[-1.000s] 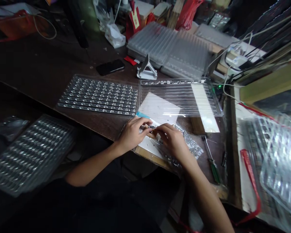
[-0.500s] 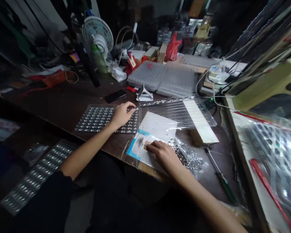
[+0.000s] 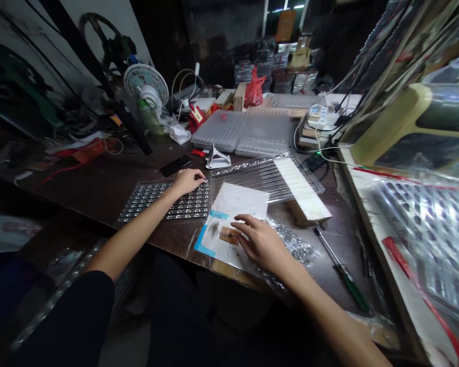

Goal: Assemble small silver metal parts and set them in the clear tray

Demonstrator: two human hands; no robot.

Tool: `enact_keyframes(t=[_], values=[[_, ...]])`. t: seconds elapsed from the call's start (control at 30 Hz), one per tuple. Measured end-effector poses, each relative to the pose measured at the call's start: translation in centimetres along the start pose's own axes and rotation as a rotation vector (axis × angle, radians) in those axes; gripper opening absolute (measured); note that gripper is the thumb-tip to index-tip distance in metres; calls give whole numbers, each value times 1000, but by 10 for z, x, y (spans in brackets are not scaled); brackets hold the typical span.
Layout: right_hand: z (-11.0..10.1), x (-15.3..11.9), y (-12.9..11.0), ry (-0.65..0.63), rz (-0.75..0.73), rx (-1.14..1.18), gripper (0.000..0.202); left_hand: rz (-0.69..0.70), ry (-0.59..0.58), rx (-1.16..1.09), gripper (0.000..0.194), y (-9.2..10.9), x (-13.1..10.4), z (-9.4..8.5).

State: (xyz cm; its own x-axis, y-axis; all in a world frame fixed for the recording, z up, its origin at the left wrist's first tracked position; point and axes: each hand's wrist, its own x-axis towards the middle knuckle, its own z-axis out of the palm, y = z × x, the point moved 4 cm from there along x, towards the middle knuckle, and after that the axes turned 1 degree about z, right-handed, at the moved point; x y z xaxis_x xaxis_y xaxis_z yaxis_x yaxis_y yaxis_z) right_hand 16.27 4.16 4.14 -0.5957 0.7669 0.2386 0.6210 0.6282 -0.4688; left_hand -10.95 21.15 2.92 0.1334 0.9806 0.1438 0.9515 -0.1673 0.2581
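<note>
A flat rectangular plastic tray [image 3: 191, 203] is showing rows of silvery spots against dark stripes. Bright blue tape strips [image 3: 205, 248] are edging a flat white sheet [image 3: 231, 256], where a small oblong block [image 3: 226, 235] is showing orange-brown.

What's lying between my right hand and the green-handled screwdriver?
In the head view, crinkled clear plastic lies beside your right hand, then a strip of dark tabletop before the screwdriver.

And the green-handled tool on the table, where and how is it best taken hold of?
Best by its green handle, probably from above on the near side: it lies flat, thick handle nearer you, thin metal shaft pointing away.
</note>
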Motion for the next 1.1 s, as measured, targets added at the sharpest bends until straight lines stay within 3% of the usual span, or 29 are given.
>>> enact_keyframes(t=[0.2,0.4,0.57,0.8,0.93,1.1], values=[[-9,-2,1,-9,6,15,29,20,-45,57,16,1,9,3],[-20,-8,16,-149,93,-98,19,32,-74,87,21,-4,18,-4],[-15,-13,20,-257,142,-165,14,74,-17,68,26,19,32,1],[-15,-14,15,-208,103,-125,24,98,55,-5,8,49,39,10],[-10,-14,17,-250,111,-70,24,74,90,-63,13,55,16,-3],[-4,-13,19,-292,133,-78,21,220,116,-392,11,88,-60,-10]])
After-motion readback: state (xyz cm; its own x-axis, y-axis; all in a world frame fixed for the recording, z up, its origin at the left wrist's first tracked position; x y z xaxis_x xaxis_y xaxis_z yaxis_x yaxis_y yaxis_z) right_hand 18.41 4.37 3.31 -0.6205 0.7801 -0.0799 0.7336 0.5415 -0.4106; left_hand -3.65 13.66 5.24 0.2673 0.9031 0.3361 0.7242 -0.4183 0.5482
